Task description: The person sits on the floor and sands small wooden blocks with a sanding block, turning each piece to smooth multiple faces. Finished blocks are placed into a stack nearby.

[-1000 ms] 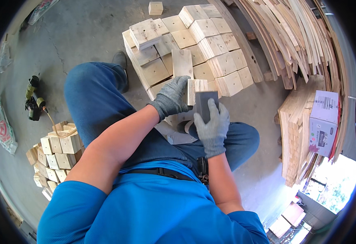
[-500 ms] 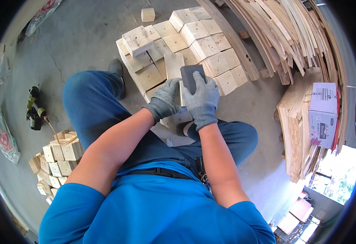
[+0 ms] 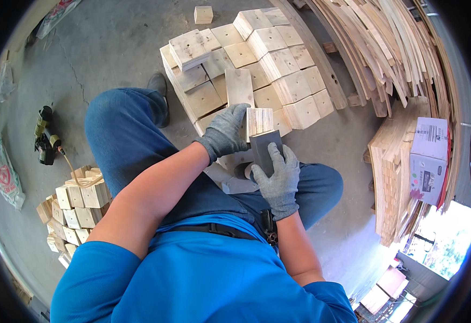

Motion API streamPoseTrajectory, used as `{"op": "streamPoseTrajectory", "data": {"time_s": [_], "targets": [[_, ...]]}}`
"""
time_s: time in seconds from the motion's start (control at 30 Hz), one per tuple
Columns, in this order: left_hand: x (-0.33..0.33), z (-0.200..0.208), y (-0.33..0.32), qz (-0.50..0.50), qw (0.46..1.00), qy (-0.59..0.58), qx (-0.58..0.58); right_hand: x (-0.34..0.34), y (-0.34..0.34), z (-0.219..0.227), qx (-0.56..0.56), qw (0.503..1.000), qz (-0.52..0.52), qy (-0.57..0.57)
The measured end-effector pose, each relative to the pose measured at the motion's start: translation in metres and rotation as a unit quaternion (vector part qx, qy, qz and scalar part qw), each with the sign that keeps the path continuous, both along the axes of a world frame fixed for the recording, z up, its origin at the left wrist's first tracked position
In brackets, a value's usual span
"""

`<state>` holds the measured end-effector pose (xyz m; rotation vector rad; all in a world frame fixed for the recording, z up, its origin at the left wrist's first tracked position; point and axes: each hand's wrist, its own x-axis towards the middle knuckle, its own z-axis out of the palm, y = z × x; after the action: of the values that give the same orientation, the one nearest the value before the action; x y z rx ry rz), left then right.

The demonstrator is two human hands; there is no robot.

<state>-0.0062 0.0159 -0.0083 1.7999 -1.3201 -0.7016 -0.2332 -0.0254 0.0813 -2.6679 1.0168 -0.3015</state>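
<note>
My left hand (image 3: 226,132), in a grey knit glove, is closed around a small wooden block (image 3: 259,121) whose layered face points up. My right hand (image 3: 279,180), gloved the same way, grips a dark grey sanding block (image 3: 266,148). The sanding block's far end touches the near edge of the wooden block. Just beyond my left hand, a longer pale wood piece (image 3: 239,86) lies on a large stack of wooden blocks (image 3: 241,55). My right palm hides part of the sanding block's near end.
A nail gun (image 3: 45,137) with a hose lies on the floor at left, near a smaller pile of blocks (image 3: 79,203). Long wooden strips (image 3: 362,48) and stacked boards (image 3: 394,161) line the right side, with a carton (image 3: 429,156) against them. One loose block (image 3: 203,15) sits far off.
My right hand has drawn the sanding block back toward me and slightly right, uncovering the wooden block's layered face. My left hand keeps its hold, shifted slightly right in view.
</note>
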Motion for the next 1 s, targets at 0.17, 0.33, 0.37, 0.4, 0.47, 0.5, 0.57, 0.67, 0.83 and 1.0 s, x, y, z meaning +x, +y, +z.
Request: {"op": "streamPoseTrajectory", "data": {"time_s": [0.17, 0.33, 0.37, 0.4, 0.47, 0.5, 0.57, 0.67, 0.83, 1.0], "targets": [[-0.003, -0.001, -0.001, 0.007, 1.000, -0.007, -0.002, 0.031, -0.020, -0.007, -0.037, 0.999, -0.005, -0.013], [-0.001, -0.006, -0.005, 0.020, 1.000, 0.009, -0.001, 0.104, -0.074, -0.011, -0.036, 0.998, -0.042, 0.001], [-0.002, -0.002, -0.005, 0.017, 1.000, 0.019, 0.008, 0.108, -0.080, -0.009, -0.023, 0.999, -0.049, 0.005], [-0.001, 0.000, -0.004, 0.019, 0.999, 0.029, 0.018, 0.107, -0.080, -0.011, -0.027, 0.999, -0.046, -0.001], [-0.002, -0.003, -0.004, 0.019, 1.000, 0.013, 0.000, 0.105, -0.083, -0.016, -0.034, 0.998, -0.042, -0.013], [-0.002, -0.007, -0.002, 0.022, 1.000, 0.005, -0.006, 0.102, -0.078, -0.014, -0.033, 0.999, -0.033, -0.011], [0.001, -0.012, -0.003, 0.015, 1.000, -0.013, -0.010, 0.084, -0.061, -0.008, -0.030, 0.999, -0.016, -0.007], [-0.001, -0.013, -0.002, 0.003, 1.000, -0.023, -0.017, 0.042, -0.034, -0.004, -0.014, 1.000, 0.001, -0.018], [-0.001, -0.006, -0.002, 0.004, 1.000, -0.018, 0.000, -0.002, -0.007, -0.005, 0.001, 1.000, 0.002, -0.021], [-0.003, -0.002, -0.004, 0.016, 1.000, -0.001, 0.013, 0.007, -0.024, -0.010, -0.009, 0.999, 0.011, -0.044]]}}
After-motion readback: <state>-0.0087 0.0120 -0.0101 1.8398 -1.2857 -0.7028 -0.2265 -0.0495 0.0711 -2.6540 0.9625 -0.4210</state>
